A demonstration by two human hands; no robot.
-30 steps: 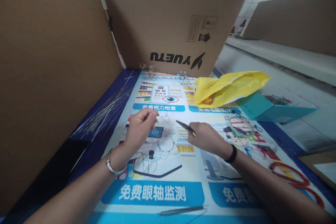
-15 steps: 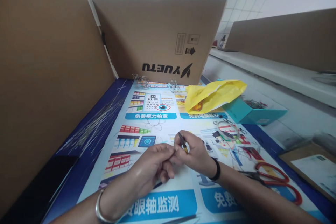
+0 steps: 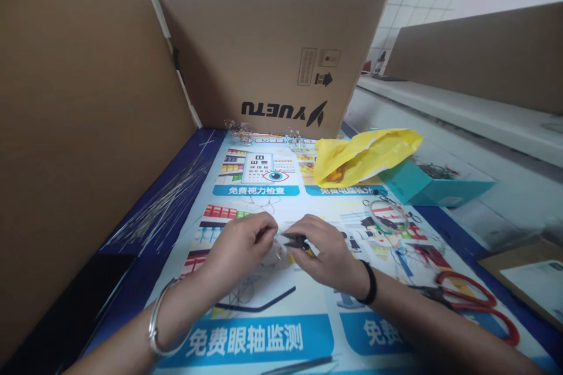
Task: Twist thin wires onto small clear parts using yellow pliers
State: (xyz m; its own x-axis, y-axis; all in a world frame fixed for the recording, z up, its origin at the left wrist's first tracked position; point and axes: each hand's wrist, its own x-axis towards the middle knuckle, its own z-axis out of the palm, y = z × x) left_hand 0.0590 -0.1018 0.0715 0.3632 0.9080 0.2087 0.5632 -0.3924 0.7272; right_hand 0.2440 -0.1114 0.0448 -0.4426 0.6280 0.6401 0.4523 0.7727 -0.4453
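My left hand, with a silver bracelet at the wrist, pinches a thin wire that curls out below the fingertips. My right hand, wearing a black wristband, is wrapped round small dark-jawed pliers with a bit of yellow at the handle. The jaws point left towards the wire by my left fingertips. Whether they touch it, I cannot tell. Below my left hand, faint loops of thin wire lie on the printed sheet.
Long straight wires lie at left, near a dark flat object. Red-handled scissors rest at right. Behind are a wire coil, a yellow bag and a teal box of wire pieces. Cardboard panels stand behind and left.
My hands have moved slightly apart and my left hand has turned knuckles up. The pliers have swung from pointing upwards to pointing left. The view has shifted a little.
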